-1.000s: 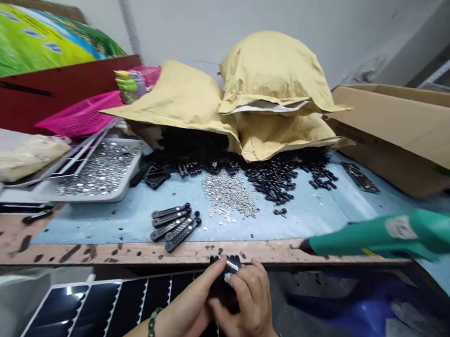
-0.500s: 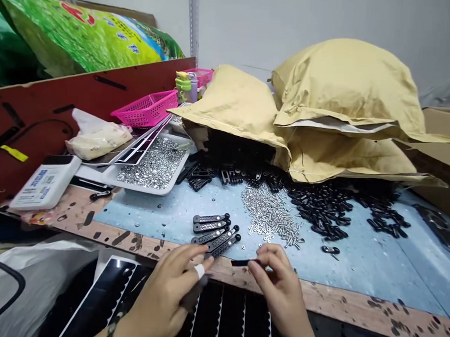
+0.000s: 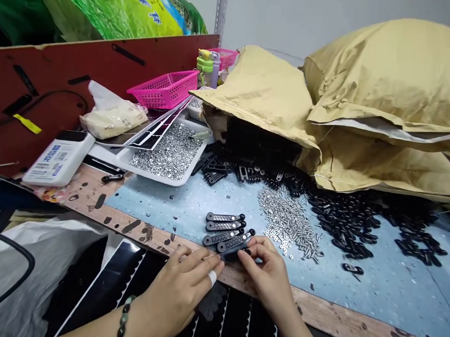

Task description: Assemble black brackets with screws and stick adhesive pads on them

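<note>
In the head view, my left hand [image 3: 183, 284] is palm down at the table's front edge, fingers curled and a white band around one. Its fingertips are against one end of a black plastic arm [image 3: 232, 254]. My right hand [image 3: 268, 271] pinches the other end between thumb and fingers. Just behind it, several black arms with lattice sides [image 3: 224, 227] lie side by side, with round ends and silvery rivets. Below my left palm shows a dark piece [image 3: 211, 302], partly hidden; I cannot tell whether it is held.
Silvery pins and nuts [image 3: 290, 222] are heaped behind my right hand, beside black small parts [image 3: 343, 220]. Further left stands a white tray [image 3: 164, 179] of metal nuts, near a pink basket [image 3: 164, 92]. Paper sacks [image 3: 267, 90] stand at the back.
My right hand has brought the black piece left to the row of arms, and my left fingertips now meet it. The camera view has shifted slightly.
</note>
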Demonstrator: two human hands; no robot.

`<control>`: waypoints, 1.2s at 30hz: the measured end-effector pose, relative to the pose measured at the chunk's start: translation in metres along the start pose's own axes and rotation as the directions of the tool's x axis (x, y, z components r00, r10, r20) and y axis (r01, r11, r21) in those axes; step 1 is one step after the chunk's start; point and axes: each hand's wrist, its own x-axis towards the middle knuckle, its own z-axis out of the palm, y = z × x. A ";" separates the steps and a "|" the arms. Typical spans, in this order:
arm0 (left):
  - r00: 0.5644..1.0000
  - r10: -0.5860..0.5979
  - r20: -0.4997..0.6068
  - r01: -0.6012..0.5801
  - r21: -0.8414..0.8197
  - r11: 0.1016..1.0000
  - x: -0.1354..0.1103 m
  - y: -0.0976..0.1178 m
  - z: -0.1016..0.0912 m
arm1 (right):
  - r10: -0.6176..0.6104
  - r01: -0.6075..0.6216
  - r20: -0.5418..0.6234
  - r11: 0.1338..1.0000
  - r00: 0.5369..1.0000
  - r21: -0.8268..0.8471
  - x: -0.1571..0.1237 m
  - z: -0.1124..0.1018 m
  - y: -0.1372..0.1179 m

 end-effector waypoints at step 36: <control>0.993 -0.092 0.079 0.111 -0.268 0.957 0.019 -0.009 -0.021 | -0.369 0.493 0.339 0.746 0.865 -0.448 0.036 -0.003 -0.019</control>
